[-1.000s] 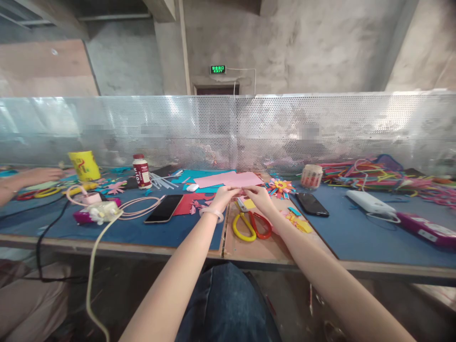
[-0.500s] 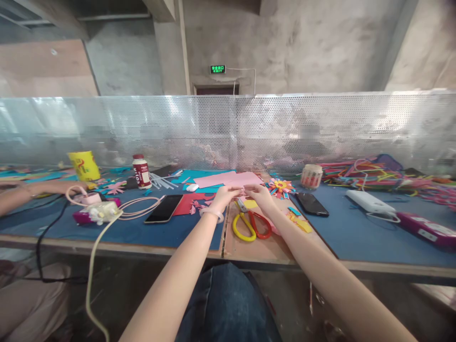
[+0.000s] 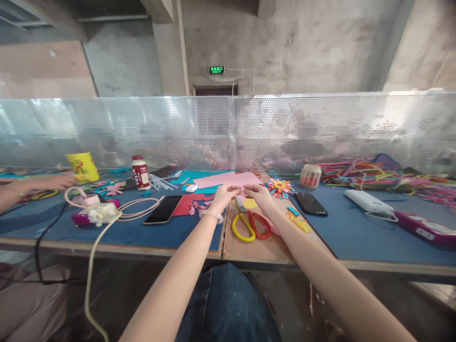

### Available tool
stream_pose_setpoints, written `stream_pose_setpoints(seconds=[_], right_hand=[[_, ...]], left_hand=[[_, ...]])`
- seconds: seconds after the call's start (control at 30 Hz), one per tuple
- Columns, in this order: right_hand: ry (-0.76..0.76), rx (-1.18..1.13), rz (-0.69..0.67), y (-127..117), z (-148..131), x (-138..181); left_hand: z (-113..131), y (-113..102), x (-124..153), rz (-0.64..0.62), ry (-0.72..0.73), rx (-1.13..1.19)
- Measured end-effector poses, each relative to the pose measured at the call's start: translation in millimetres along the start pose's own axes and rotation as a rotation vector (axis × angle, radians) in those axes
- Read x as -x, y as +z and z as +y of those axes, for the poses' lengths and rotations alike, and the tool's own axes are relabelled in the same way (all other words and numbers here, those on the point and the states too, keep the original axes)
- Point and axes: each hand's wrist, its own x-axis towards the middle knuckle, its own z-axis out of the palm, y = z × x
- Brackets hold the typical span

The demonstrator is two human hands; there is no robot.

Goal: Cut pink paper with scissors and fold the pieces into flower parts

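Observation:
My left hand [image 3: 224,197] and my right hand [image 3: 261,198] meet almost fingertip to fingertip over the table. Both are closed in a pinch, and a small bit of pink paper [image 3: 242,193] shows between them, mostly hidden by the fingers. Just beneath lie scissors [image 3: 244,225] with one yellow and one red handle, blades pointing away from me. Beyond my fingertips are pink paper sheets [image 3: 221,179] on top of blue paper [image 3: 183,176]. To the right of my right hand sits a layered paper flower [image 3: 280,186]. Pink scraps [image 3: 197,207] lie on red paper [image 3: 181,205] left of my left hand.
Phones [image 3: 164,209] [image 3: 311,204] lie on both sides. At left are a maroon-capped bottle [image 3: 140,173], a yellow container [image 3: 83,167], cables and a co-worker's hand [image 3: 60,181]. At right stand a jar [image 3: 309,176], a white power bank [image 3: 368,202] and bundled coloured strips [image 3: 356,173]. A perforated metal screen [image 3: 285,114] runs behind.
My hands stay nearly in place, still pinching. At the far left, the co-worker's hand has drawn back to the left. The view has shifted slightly.

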Motion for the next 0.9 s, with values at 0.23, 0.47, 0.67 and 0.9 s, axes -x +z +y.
stream_pose_setpoints(seconds=[0.23,0.47,0.67,0.9], right_hand=[[-0.021,0.079,-0.001,0.8,-1.3,0.9],[-0.048,0.123,0.026,0.1,-1.4,0.5],[-0.056,0.076,0.033,0.6,-3.7,0.1],[-0.066,0.055,0.034,0.5,-3.1,-0.5]], left_hand=[[-3.0,-0.8,-2.0,-0.021,0.058,-0.037],[-3.9,1.3,-5.0,0.018,0.163,-0.143],[1.6,2.5,-2.6,0.046,0.183,-0.198],[3.9,3.5,-1.7,0.035,0.185,-0.205]])
